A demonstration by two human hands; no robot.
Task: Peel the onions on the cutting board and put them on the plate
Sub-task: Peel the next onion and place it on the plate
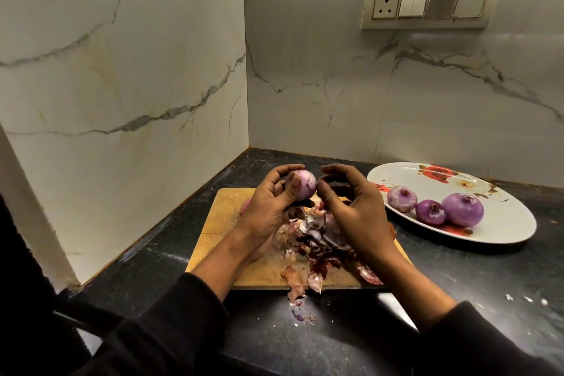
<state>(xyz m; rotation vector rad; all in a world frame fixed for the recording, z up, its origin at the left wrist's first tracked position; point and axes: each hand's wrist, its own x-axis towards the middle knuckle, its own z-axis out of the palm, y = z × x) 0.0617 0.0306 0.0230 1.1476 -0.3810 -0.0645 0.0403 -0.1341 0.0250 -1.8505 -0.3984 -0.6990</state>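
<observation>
Peeled purple onion (pixel 302 185) held above cutting board (pixel 222 217); 3 peeled on plate (pixel 503 229).

Matt wooden cutting board (pixel 224 217), glossy plate (pixel 503 223), papery onion skins (pixel 317 250).

This is a home kitchen. A dark stone counter (pixel 335 330) runs into a corner of white marble-veined wall tiles (pixel 122 70), with a switch and socket panel (pixel 427 4) set in the wall above the counter's back edge. A wooden cutting board (pixel 219 223) heaped with onion skins (pixel 317 241) sits near that corner, and a flowered plate (pixel 503 229) of peeled onions (pixel 462 209) lies toward the right edge.
</observation>
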